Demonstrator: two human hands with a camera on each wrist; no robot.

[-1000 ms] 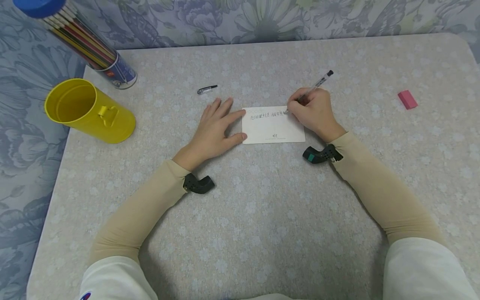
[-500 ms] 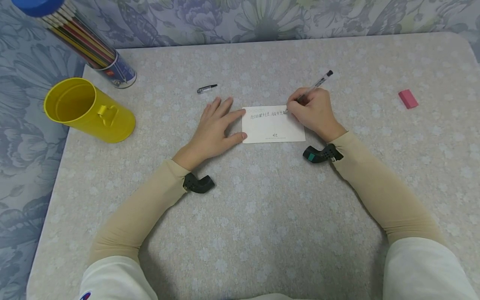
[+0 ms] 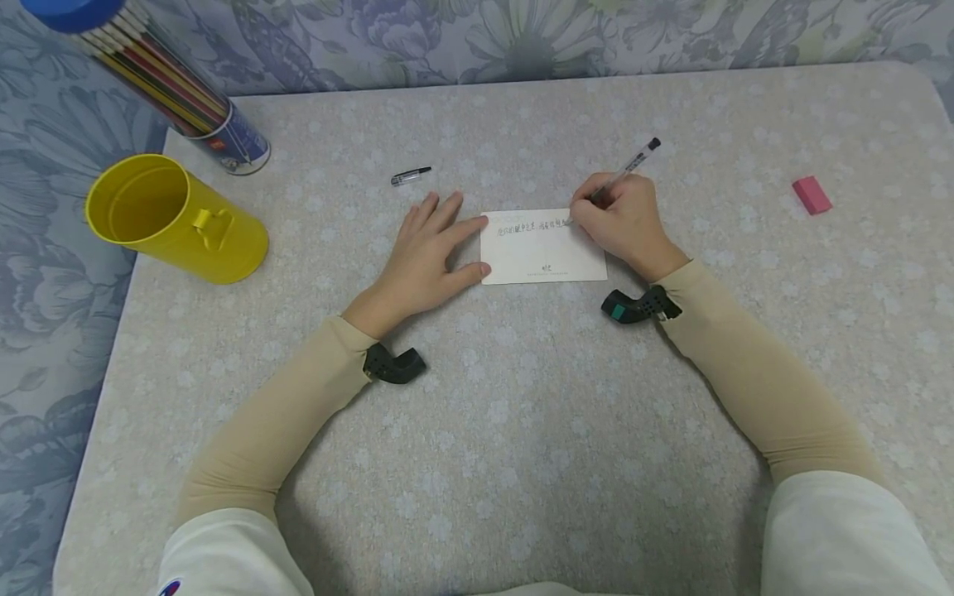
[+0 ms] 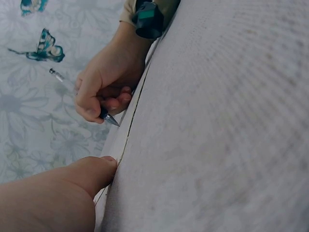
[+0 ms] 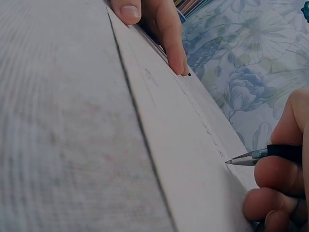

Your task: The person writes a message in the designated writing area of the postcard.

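A white card (image 3: 537, 257) lies on the table with a line of handwriting near its top edge and a small printed mark near the bottom. My right hand (image 3: 622, 219) grips a clear pen (image 3: 636, 159) with a black end, and in the right wrist view its metal tip (image 5: 244, 159) meets the card at the end of the writing. My left hand (image 3: 419, 263) lies flat with fingers spread; its index finger and thumb press on the card's left edge. The pen's cap (image 3: 411, 176) lies above the left hand, apart from it.
At the left stands a yellow cup (image 3: 231, 248) with a handle. Behind it is a clear tube of colored pencils (image 3: 175, 79) with a blue lid. A pink eraser (image 3: 811, 195) lies at the far right. A flowered wall (image 3: 529, 41) borders the table's back edge.
The pen's top end has shifted very slightly left. Both hands otherwise keep their places, and the card stays where it was.
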